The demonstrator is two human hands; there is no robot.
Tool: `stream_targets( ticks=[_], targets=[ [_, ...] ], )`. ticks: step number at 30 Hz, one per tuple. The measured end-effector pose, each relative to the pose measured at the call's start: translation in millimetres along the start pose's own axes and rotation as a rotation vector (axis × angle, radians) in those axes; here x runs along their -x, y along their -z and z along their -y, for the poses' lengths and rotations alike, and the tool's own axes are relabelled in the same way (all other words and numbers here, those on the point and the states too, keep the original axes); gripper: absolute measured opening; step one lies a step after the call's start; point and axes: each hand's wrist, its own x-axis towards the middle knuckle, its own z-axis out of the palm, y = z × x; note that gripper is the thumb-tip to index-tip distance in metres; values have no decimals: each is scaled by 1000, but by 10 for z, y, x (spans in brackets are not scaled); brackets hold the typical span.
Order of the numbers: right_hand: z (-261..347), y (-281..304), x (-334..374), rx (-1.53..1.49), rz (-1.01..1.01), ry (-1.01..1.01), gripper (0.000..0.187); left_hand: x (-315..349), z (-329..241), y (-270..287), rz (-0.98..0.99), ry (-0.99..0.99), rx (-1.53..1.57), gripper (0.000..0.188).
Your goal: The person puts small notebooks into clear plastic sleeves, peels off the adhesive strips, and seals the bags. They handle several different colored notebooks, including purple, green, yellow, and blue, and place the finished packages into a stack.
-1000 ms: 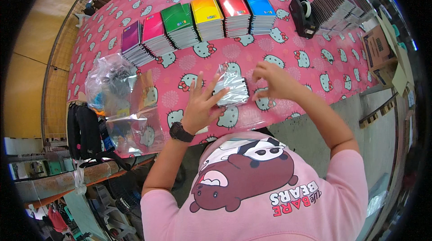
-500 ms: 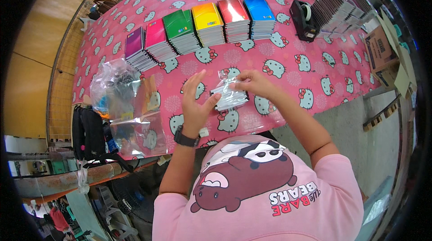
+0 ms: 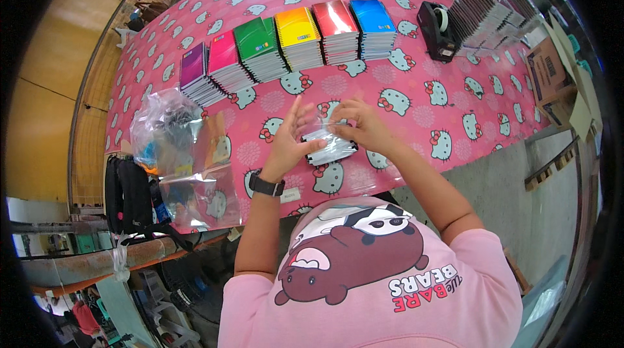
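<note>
Plastic Film Over the Bundle, Both Hands Positioned

Left hand: your left hand (image 3: pixel 286 145) is spread open. The fingers point away from you, slightly bent and close together; the thumb stands well out from them and reaches across to the near left part of the white-edged bundle (image 3: pixel 330 148), its tip appearing to touch the film. The palm faces right, toward the bundle.

Right hand: your right hand (image 3: pixel 365 128) is curled over the far right part of the bundle. The fingers bend down and left, with the thumb below them and a narrow gap between. The fingertips meet the clear film; you cannot tell whether they pinch it.

Arm pose: your left forearm rises steeply from below, with a dark watch (image 3: pixel 266 184) at the wrist. Your right forearm slants in from the lower right.

Bundle location: it lies on the pink patterned tablecloth (image 3: pixel 409 132), near your edge of the table, between your hands. Clear plastic bags (image 3: pixel 200 200) lie to its left; a row of colored notebook stacks (image 3: pixel 299 28) stands beyond it.
</note>
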Motion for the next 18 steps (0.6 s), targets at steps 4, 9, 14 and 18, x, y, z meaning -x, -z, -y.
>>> stream_targets(
  ticks=[4, 9, 14, 18],
  targets=[
    [6, -23, -175, -28, -116, 74, 20, 39, 46, 167, 267, 376, -65, 68],
    [10, 119, -195, -255, 33, -343, 15, 41, 44, 146, 202, 289, -21, 83],
    [-245, -6, -128, -371, 152, -582, 21, 59, 19, 99, 203, 275, 4, 88],
    [-143, -34, -131, -583, 132, -486, 18, 70, 11, 98, 158, 330, 39, 95]
  ],
)
